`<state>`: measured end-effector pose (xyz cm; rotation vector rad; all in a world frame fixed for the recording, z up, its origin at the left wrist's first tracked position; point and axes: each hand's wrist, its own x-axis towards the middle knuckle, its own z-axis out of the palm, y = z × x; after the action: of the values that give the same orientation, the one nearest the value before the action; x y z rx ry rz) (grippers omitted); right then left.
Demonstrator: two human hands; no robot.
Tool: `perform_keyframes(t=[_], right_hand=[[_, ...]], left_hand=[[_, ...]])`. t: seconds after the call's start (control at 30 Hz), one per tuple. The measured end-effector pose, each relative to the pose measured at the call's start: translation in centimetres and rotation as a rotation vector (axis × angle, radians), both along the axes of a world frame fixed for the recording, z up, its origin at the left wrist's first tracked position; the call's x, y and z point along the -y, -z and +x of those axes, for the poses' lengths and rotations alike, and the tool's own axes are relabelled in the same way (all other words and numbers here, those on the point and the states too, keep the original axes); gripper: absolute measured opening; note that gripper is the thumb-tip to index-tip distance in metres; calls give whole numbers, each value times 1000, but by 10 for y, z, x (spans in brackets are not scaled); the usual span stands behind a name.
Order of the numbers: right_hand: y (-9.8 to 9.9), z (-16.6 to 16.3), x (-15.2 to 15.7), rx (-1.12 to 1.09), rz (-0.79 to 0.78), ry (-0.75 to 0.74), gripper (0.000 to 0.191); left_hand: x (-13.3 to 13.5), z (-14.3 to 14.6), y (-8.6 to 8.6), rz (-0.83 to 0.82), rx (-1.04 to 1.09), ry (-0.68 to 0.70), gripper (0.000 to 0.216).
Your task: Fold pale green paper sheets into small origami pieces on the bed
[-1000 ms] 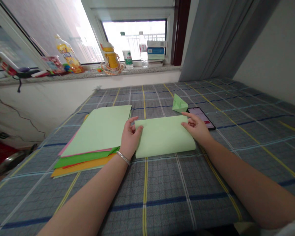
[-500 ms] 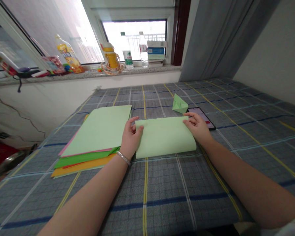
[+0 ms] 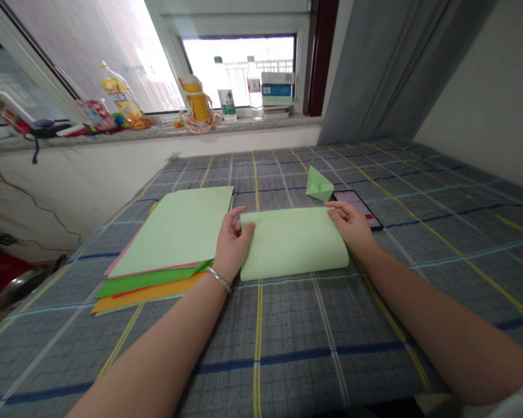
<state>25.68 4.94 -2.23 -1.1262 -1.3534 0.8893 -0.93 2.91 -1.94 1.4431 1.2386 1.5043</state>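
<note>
A grey-blue checked bed sheet with yellow lines runs up to a stone windowsill crowded with bottles. On it lies a smooth, pale-green folded paper. The left hand has a narrow grip, pinching the paper's left edge. The right hand rests curled on its far corner, and its grip cannot be told. Flat coloured sheets are stacked beside them.

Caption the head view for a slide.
Left hand and right hand hold a folded light green sheet by its far corners on plaid cloth, beside coloured paper.
</note>
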Motion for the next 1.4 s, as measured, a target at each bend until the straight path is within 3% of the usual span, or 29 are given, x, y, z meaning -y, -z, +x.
perform_keyframes(t=[0.37, 0.57, 1.0, 1.2, 1.4], right_hand=[[0, -1, 0, 0, -7, 45, 25], [0, -2, -1, 39, 3, 81, 23], [5, 0, -4, 26, 6, 38, 26], [7, -1, -8, 42, -39, 29, 26], [12, 3, -21, 207, -153, -17, 20]], left_hand=[[2, 1, -2, -36, 2, 57, 42], [0, -2, -2, -40, -120, -89, 19], [-1, -5, -2, -47, -162, -124, 23], [-8, -9, -6, -38, -322, -187, 22], [-21, -16, -3, -110, -605, -134, 19]])
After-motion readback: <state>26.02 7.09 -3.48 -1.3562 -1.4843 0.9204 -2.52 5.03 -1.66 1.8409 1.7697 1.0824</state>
